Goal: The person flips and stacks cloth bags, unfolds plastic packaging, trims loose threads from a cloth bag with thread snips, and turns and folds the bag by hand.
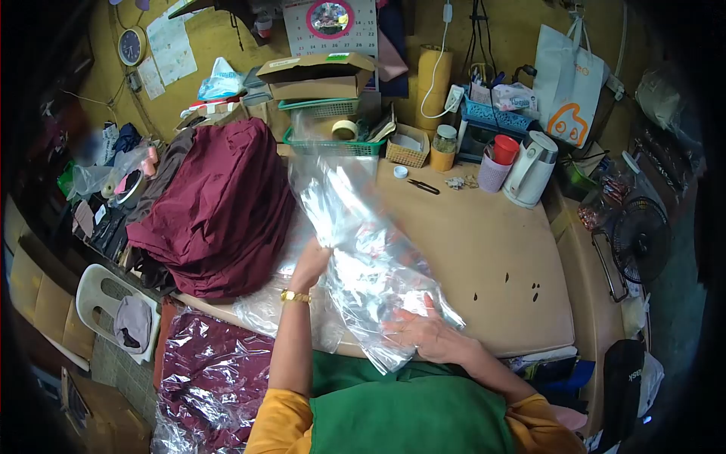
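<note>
Clamping the clear plastic (370, 265) in the left hand (311, 263) and resting the right hand (431, 333), well apart and loosely spread, on its near end, over the table (454, 250) beside the maroon cloth (219, 204). Possibly risking creases or splits by bunching it tightly, or a slide by leaving that end overhanging.

The only view comes from a camera worn on the person's head, looking forward and steeply down over the forearms at the worktop (484, 250). It sits close enough to show both hands mid-picture, wide enough to reach the wall (302, 91) beyond, and shares nothing with another view
</note>
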### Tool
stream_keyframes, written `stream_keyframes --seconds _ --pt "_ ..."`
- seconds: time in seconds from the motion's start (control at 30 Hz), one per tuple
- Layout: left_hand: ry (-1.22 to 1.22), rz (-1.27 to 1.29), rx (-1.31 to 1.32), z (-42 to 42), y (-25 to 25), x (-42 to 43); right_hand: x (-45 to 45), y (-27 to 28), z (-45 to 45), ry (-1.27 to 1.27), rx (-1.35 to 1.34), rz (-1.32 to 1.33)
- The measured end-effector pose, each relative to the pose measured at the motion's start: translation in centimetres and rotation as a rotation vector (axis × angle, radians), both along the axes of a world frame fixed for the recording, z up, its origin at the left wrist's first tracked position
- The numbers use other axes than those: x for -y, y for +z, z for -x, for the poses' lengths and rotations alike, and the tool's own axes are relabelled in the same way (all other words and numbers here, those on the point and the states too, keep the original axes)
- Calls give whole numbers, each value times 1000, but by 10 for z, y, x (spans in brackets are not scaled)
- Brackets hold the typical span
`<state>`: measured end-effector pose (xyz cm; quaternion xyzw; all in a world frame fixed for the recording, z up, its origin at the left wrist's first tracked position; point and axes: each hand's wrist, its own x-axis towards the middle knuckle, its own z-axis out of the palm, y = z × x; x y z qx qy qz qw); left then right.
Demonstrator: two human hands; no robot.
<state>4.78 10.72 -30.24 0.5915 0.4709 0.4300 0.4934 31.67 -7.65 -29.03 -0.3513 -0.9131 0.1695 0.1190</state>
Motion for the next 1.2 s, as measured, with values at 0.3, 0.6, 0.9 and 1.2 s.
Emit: stream_keyframes --seconds 0.3,0.6,0.9,1.2 --pt "-182 -295 -923 -30 29 78 -1 -37 21 -115 -12 12" --pt "-155 -536 -803 -38 -30 164 -20 -46 25 -442 -159 11" --pt "-187 -754 -471 -109 62 141 -85 -63 36 -517 -594 39" --pt "102 41 493 -96 -27 109 -97 -71 26 -608 -938 122"
